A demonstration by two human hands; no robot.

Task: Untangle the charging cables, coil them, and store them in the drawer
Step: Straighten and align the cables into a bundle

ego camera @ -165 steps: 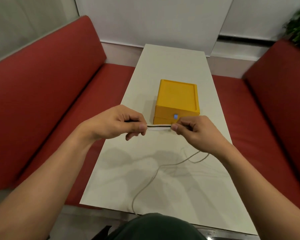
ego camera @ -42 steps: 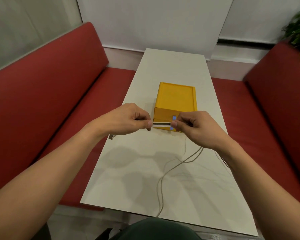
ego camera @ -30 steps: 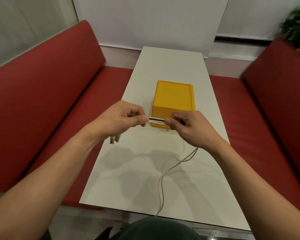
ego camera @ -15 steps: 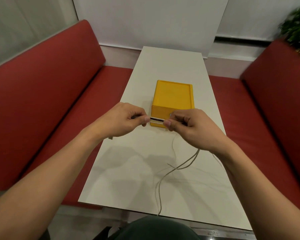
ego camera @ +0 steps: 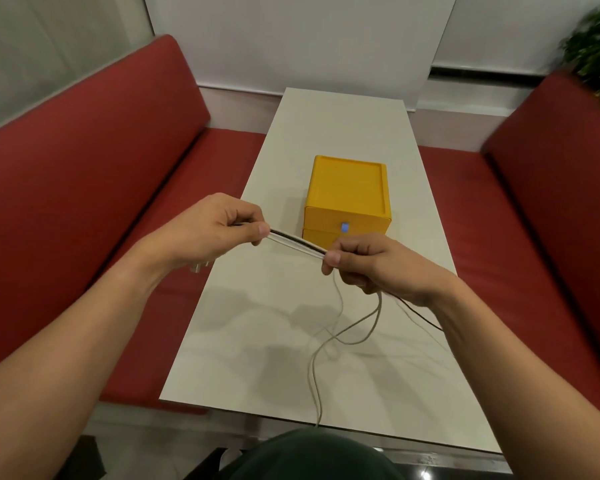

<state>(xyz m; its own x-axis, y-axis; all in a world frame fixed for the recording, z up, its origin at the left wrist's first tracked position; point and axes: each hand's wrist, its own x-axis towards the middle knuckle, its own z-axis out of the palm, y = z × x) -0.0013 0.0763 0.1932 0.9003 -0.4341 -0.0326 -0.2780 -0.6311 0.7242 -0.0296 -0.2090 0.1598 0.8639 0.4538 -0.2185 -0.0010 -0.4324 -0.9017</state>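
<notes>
- Both hands are up over the white table (ego camera: pixel 326 126), holding a short run of cables (ego camera: pixel 297 243) straight between them, just on the near side of the yellow drawer box (ego camera: pixel 349 195).
- The left hand (ego camera: pixel 208 233) pinches the left end of the bundle between thumb and forefinger, with the other fingers curled in. A couple of plug ends (ego camera: pixel 198 266) poke out below it, by the table's left edge.
- The right hand (ego camera: pixel 371 265) has its thumb pressed against the forefinger, pinching the right end. It sits lower, so the bundle slopes down to the right.
- The bundle is white strands plus at least one dark one. I can't tell how many in all.
- Under the right hand a pale cable (ego camera: pixel 329 337) drops to the table, loops over itself and runs off the near edge. A thin dark cable (ego camera: pixel 420 315) trails away beneath the right wrist.
- The box sits mid-table, and its drawers look pushed in.
- There's a red bench (ego camera: pixel 84 168) on each side and a plant (ego camera: pixel 596 46) at far right.
</notes>
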